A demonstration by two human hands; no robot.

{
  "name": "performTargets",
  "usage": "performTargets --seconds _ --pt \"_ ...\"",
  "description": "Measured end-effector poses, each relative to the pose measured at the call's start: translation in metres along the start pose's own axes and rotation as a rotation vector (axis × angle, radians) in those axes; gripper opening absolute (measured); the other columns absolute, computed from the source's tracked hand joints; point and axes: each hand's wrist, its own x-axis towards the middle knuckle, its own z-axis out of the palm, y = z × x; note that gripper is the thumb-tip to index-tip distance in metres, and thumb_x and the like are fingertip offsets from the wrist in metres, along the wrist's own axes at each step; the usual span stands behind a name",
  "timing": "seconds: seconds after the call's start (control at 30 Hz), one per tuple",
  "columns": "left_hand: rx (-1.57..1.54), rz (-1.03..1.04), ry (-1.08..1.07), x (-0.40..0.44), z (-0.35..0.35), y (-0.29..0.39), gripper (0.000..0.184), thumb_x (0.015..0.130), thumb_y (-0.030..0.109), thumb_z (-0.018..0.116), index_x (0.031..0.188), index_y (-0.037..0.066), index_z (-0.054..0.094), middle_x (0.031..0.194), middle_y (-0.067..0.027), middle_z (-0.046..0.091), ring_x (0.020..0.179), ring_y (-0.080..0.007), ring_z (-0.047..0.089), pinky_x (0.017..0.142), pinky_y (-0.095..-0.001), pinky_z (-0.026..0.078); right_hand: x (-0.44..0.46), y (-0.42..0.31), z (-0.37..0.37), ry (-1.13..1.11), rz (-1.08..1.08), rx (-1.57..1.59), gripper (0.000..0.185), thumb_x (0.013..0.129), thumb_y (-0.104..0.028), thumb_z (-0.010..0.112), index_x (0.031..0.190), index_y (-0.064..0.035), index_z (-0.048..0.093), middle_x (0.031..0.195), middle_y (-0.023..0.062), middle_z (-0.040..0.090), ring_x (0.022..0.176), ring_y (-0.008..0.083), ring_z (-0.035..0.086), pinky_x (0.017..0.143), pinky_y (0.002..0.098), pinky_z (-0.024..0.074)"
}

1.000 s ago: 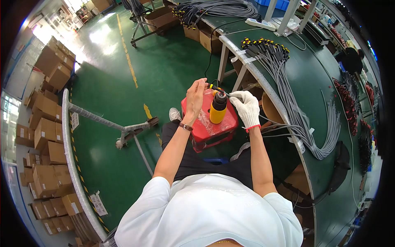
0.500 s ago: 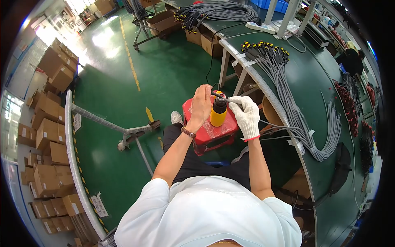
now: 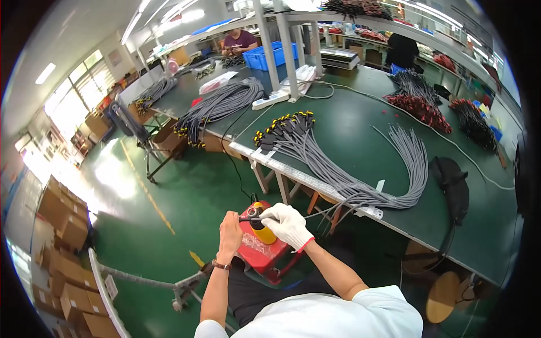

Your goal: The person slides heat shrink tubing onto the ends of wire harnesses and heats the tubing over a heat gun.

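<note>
Item: dark cable piece [image 3: 248, 219], quantity 1, spanning the space between 2 hands at the near left, passing at the top of a yellow-and-black tool [image 3: 266, 234]; whether it is touching the tool is not showing.

Left hand [image 3: 230, 232]: bare, its fingers pinching the cable piece's left end. Right hand [image 3: 289, 226]: white-gloved, its fingers pinching the piece from the right.

Support: red stool [image 3: 256, 256], bearing the tool, which is standing just beside both hands.

Stock: grey cable bundle [image 3: 332, 176], lying curved along the near edge of the green surface [image 3: 355, 112], its far-left ends bearing yellow-and-black connectors [image 3: 284, 128]. A 2nd grey cable bundle [image 3: 225, 100] is lying farther left. Loose grey cables [image 3: 345, 204] are hanging over the near edge, right of the glove.

Progress: 1 piece appears to be midway through handling, both ends being held. Connectors in the curved bundle are already showing in place; which cables are finished and which are remaining, the view is not telling.
</note>
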Motion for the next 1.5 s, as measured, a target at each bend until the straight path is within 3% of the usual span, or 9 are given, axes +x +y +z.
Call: performTargets --seconds 0.1,0.2,0.3,0.4,0.67,0.97,1.1,1.2,1.5 --pt "-0.036 -0.004 -0.037 -0.001 -0.004 0.001 0.026 0.107 0.020 0.045 0.098 -0.002 0.054 0.084 -0.0250 0.059 0.076 -0.0453 0.059 0.069 -0.0498 0.047 -0.002 0.002 -0.002 0.006 -0.021 0.013 0.014 0.086 -0.020 0.071 0.097 -0.0145 0.076 0.093 0.0080 0.069 0.088 0.0289 0.067 0.077 0.0380 0.0524" --pt "-0.185 -0.169 -0.055 0.004 -0.003 -0.004 0.024 0.105 0.021 0.052 0.100 -0.001 0.059 0.082 -0.0176 0.064 0.067 -0.0301 0.063 0.065 -0.0398 0.050 0.001 0.007 -0.002 -0.020 0.011 0.057 0.017 0.087 -0.024 0.067 0.097 -0.0146 0.077 0.097 0.0098 0.070 0.091 0.0307 0.068 0.079 0.0386 0.0526" --pt "-0.626 -0.315 0.110 0.007 0.002 0.002 0.021 0.102 0.021 0.062 0.101 0.000 0.063 0.083 -0.0082 0.067 0.067 -0.0136 0.063 0.063 -0.0286 0.052 0.010 0.013 0.000 -0.043 0.050 0.075 0.020 0.087 -0.028 0.066 0.097 -0.0143 0.077 0.102 0.0114 0.071 0.095 0.0320 0.068 0.081 0.0392 0.0527" --pt "-0.776 -0.397 0.171 0.012 0.008 -0.012 0.015 0.098 0.015 0.068 0.102 0.000 0.066 0.085 -0.0030 0.067 0.072 -0.0110 0.063 0.065 -0.0246 0.053 0.020 0.021 0.008 -0.036 0.064 0.113 0.022 0.087 -0.030 0.066 0.096 -0.0135 0.078 0.099 0.0115 0.072 0.093 0.0305 0.069 0.080 0.0385 0.0528" --pt "-0.909 -0.448 0.222 0.022 0.015 -0.030 0.017 0.095 0.014 0.072 0.102 0.000 0.067 0.087 -0.0030 0.068 0.077 -0.0104 0.064 0.071 -0.0249 0.053 0.033 0.016 -0.003 -0.159 0.181 0.151 0.028 0.086 -0.035 0.065 0.095 -0.0115 0.077 0.089 0.0121 0.073 0.085 0.0284 0.070 0.075 0.0373 0.0522" --pt "-1.089 -0.478 0.242 0.021 0.018 -0.034 0.020 0.096 0.009 0.069 0.113 -0.003 0.067 0.101 -0.0060 0.068 0.093 -0.0142 0.065 0.085 -0.0288 0.055 0.038 0.015 0.005 0.045 -0.118 -0.212 0.017 0.085 -0.029 0.070 0.091 -0.0146 0.075 0.092 0.0090 0.068 0.090 0.0317 0.068 0.078 0.0430 0.0542" --pt "-1.148 -0.472 0.265 0.021 0.019 -0.043 0.020 0.097 0.008 0.068 0.112 -0.004 0.066 0.103 -0.0075 0.068 0.096 -0.0165 0.066 0.090 -0.0303 0.056 0.044 0.019 0.012 0.080 -0.256 -0.405 0.009 0.083 -0.021 0.070 0.089 -0.0162 0.074 0.088 0.0075 0.065 0.088 0.0293 0.067 0.074 0.0401 0.0545" --pt "-1.117 -0.491 0.243 0.019 0.015 -0.039 0.020 0.098 0.011 0.067 0.113 -0.002 0.067 0.104 -0.0073 0.069 0.098 -0.0159 0.066 0.090 -0.0304 0.054 0.044 0.024 0.016 0.159 -0.370 -0.442 0.005 0.080 -0.018 0.071 0.084 -0.0152 0.070 0.085 0.0074 0.064 0.083 0.0289 0.066 0.070 0.0409 0.0540" --pt "-0.818 -0.445 0.221 0.003 0.010 -0.021 0.038 0.102 0.032 0.061 0.117 -0.003 0.071 0.113 -0.0092 0.071 0.104 -0.0173 0.065 0.088 -0.0323 0.050 0.028 0.026 0.010 0.266 -0.447 -0.399 0.011 0.081 -0.016 0.073 0.091 -0.0156 0.068 0.083 0.0045 0.061 0.080 0.0269 0.063 0.068 0.0399 0.0510"
